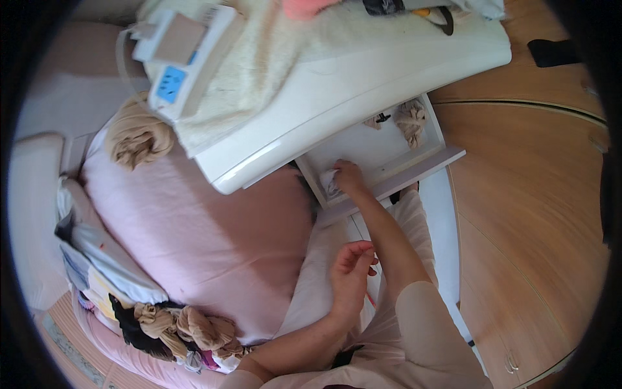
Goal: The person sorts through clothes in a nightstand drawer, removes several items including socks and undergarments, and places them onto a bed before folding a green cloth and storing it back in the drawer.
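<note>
My right hand (pixel 349 178) reaches into an open white drawer (pixel 388 187), its fingers at a small white cloth (pixel 330 183) in the drawer's near left corner; whether they grip it is unclear. My left hand (pixel 354 272) is raised in front of my body beside my right forearm, fingers curled, and no held thing can be made out. At the drawer's right end lies a crumpled beige cloth (pixel 411 121). A smaller beige piece with a black part (pixel 384 118) is near it.
Above the drawer is a white tabletop (pixel 369 73) with a fleecy cream cover and a power strip (pixel 170 85). A rolled beige garment (pixel 138 133) lies on the pink bed (pixel 209 233) at left, with piled clothes (pixel 194 330) lower down. Wooden cabinet doors (pixel 525 194) stand at right.
</note>
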Motion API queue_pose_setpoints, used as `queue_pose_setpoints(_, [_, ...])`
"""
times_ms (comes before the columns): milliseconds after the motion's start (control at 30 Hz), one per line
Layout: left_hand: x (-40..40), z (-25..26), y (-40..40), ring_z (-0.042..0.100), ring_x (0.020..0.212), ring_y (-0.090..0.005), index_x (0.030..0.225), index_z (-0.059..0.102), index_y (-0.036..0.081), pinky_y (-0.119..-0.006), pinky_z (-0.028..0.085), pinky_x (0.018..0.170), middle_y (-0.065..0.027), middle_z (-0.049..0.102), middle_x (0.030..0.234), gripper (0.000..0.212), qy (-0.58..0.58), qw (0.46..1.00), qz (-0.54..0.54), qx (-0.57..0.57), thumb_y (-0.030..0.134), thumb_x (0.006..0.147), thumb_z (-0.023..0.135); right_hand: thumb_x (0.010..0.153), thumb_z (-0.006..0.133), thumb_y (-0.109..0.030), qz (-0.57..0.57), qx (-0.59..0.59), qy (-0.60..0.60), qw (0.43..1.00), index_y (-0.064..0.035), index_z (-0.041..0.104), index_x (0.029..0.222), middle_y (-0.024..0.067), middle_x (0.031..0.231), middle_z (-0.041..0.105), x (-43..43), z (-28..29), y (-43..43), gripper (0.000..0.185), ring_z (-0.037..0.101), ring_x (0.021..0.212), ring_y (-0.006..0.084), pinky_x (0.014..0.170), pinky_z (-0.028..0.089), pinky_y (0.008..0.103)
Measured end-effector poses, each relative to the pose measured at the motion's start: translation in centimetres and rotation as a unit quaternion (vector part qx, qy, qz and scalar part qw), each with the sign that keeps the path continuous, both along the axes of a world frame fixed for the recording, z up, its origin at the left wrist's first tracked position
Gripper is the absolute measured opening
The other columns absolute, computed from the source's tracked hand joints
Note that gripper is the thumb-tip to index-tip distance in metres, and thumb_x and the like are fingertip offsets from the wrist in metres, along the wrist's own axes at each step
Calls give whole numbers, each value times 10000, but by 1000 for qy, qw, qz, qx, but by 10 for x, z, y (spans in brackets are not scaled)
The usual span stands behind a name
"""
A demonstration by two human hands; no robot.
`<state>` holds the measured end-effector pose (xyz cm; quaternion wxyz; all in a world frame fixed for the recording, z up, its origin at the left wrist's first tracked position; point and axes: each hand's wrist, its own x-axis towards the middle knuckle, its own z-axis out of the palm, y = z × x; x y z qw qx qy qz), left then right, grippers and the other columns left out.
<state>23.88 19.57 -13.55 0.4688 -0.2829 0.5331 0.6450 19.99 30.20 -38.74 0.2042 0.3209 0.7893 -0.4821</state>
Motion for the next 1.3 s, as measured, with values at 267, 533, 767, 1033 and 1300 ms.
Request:
queue_pose_setpoints(267, [9, 3, 6, 520, 716, -98, 921, 549, 58, -226, 414, 591, -9, 553, 824, 144, 49, 997, -60, 16, 85, 780, 558, 715, 597, -91, -119, 90, 128, 981, -58, 333, 1239, 141, 1225, 368, -32, -9, 47, 588, 493, 959, 251, 769, 452, 338])
queue_pose_setpoints(533, [-14, 17, -20, 496, 763, -77, 926, 534, 20, -209, 407, 661, -16, 554, 832, 144, 283, 958, -25, 29, 41, 784, 530, 777, 524, -81, -72, -135, 132, 979, -83, 492, 1113, 41, 930, 523, 43, 69, -15, 338, 503, 738, 116, 542, 415, 230])
queue_pose_setpoints(767, [-17, 113, -155, 523, 766, -204, 849, 549, 20, -283, 420, 679, -83, 548, 864, 158, 602, 792, -58, -89, -17, 695, 558, 780, 532, -59, -239, -167, 126, 948, -27, 532, 1014, 8, 798, 539, 67, 240, -74, 237, 500, 634, 84, 537, 413, 199])
queue_pose_setpoints(1033, [-50, 114, -245, 539, 871, -213, 1060, 491, 2, -291, 425, 773, -108, 559, 946, 455, 590, 737, -25, -328, 50, 633, 641, 793, 536, -54, -89, -197, 292, 932, -50, 559, 984, -8, 780, 542, 57, 330, -194, 193, 481, 650, 50, 534, 379, 163])
queue_pose_setpoints(1300, [-35, 166, -291, 551, 826, -140, 1029, 496, 4, -246, 452, 716, -80, 561, 926, 309, 277, 924, 215, 154, 45, 724, 483, 772, 577, -69, 30, -219, 312, 924, -24, 403, 1165, 51, 1084, 478, 82, 411, -237, 432, 478, 918, 120, 700, 427, 225])
